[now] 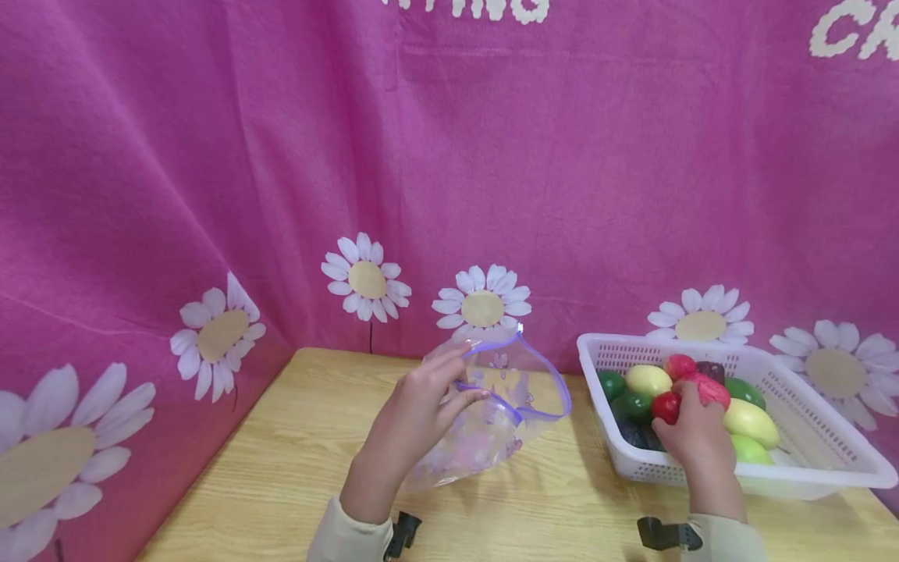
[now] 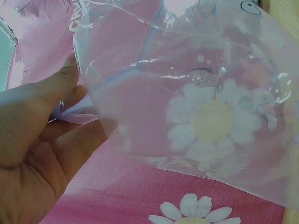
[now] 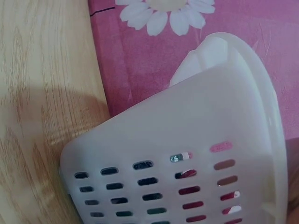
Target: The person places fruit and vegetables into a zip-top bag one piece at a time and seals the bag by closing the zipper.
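Note:
My left hand (image 1: 421,398) pinches the rim of a clear plastic zip bag (image 1: 463,453) between thumb and fingers. The bag has a purple zip edge and small printed figures, and its mouth gapes to the right. In the left wrist view, the bag (image 2: 215,116) spreads out beside the left hand (image 2: 51,126). My right hand (image 1: 695,437) reaches into a white plastic basket (image 1: 836,437), its fingers bent down among fruit. A round red fruit (image 1: 666,407) lies by the thumb and a pink-red fruit (image 1: 709,389) by the fingers. Whether it grips either is hidden.
Around the right hand lie a pale yellow fruit (image 1: 648,379), a yellow-green fruit (image 1: 751,424), a light green fruit (image 1: 749,450) and several dark green ones. The slotted basket wall (image 3: 154,130) fills the right wrist view. Behind the wooden table (image 1: 267,460) hangs a purple flowered cloth (image 1: 562,156).

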A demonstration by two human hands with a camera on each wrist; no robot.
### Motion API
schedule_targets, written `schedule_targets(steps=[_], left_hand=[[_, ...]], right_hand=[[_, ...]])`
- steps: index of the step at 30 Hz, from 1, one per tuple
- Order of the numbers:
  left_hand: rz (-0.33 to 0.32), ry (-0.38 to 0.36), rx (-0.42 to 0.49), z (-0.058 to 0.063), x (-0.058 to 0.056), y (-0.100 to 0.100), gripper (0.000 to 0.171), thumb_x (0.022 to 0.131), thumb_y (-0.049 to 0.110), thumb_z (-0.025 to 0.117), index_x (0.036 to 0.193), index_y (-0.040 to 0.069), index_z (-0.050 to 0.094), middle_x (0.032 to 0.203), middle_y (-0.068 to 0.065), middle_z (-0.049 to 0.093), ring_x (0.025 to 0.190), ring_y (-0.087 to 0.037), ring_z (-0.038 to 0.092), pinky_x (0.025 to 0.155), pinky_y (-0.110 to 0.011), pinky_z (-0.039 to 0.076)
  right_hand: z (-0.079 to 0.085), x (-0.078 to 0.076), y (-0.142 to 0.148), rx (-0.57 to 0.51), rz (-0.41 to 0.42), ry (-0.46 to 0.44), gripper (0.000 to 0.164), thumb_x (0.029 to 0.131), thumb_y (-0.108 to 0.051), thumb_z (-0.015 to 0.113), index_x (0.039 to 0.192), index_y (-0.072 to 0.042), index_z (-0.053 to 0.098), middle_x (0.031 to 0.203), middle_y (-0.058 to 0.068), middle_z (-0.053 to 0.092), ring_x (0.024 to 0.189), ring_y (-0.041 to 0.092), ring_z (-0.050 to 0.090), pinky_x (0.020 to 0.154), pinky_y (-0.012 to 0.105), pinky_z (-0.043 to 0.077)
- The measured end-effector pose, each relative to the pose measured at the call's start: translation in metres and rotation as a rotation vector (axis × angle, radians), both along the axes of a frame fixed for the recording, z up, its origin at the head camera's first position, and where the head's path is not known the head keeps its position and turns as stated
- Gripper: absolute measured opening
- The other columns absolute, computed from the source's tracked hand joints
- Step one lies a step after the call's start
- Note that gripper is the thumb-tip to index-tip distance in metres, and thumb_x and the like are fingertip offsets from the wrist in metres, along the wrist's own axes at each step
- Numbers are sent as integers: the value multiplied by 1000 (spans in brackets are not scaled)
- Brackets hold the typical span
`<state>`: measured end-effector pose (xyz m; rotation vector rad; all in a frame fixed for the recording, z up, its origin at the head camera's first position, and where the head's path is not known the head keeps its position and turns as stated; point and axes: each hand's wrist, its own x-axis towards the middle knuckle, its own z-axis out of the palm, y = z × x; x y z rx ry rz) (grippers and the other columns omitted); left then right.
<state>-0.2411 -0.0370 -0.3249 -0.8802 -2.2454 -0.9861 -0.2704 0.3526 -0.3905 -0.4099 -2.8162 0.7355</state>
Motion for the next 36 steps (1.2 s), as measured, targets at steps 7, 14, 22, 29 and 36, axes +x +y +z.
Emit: schedule_targets(steps=[7, 14, 22, 29, 36], left_hand=[[47, -7, -79, -1, -1, -1, 33, 92, 18, 75, 121, 2, 73, 142, -15, 60, 133, -30, 55, 96, -33, 54], [20, -44, -80, -3, -2, -1, 51, 90, 16, 76, 136, -2, 62, 154, -16, 48, 142, -31, 45, 95, -35, 53], [56, 5, -75, -2, -3, -2, 18, 85, 22, 83, 87, 4, 77, 147, -19, 54, 141, -33, 46, 92, -33, 56], [27, 48, -13, -2, -5, -5, 25, 86, 19, 82, 74, 9, 62, 147, -20, 54, 122, -25, 63, 77, -24, 58], [-32, 45, 102, 0, -7, -5, 33, 89, 16, 79, 71, 10, 52, 150, -18, 52, 50, 0, 37, 50, -18, 41]], right_hand=[[1, 0, 1, 2, 20, -10, 75, 89, -17, 72, 147, 3, 29, 129, 47, 30, 111, 62, 39, 82, 74, 47], [4, 1, 0, 2, 26, -16, 74, 92, -18, 70, 148, 4, 27, 129, 47, 29, 112, 63, 39, 83, 75, 46], [3, 1, 1, 1, 27, -17, 74, 91, -18, 70, 148, 4, 28, 128, 47, 30, 112, 63, 39, 83, 74, 46], [3, 0, 2, -28, 40, 2, 77, 90, -17, 72, 148, 6, 27, 131, 46, 31, 117, 62, 35, 87, 74, 46], [12, 1, -6, -67, 63, 186, 72, 90, -15, 72, 144, 9, 31, 132, 42, 42, 120, 58, 41, 93, 71, 46]])
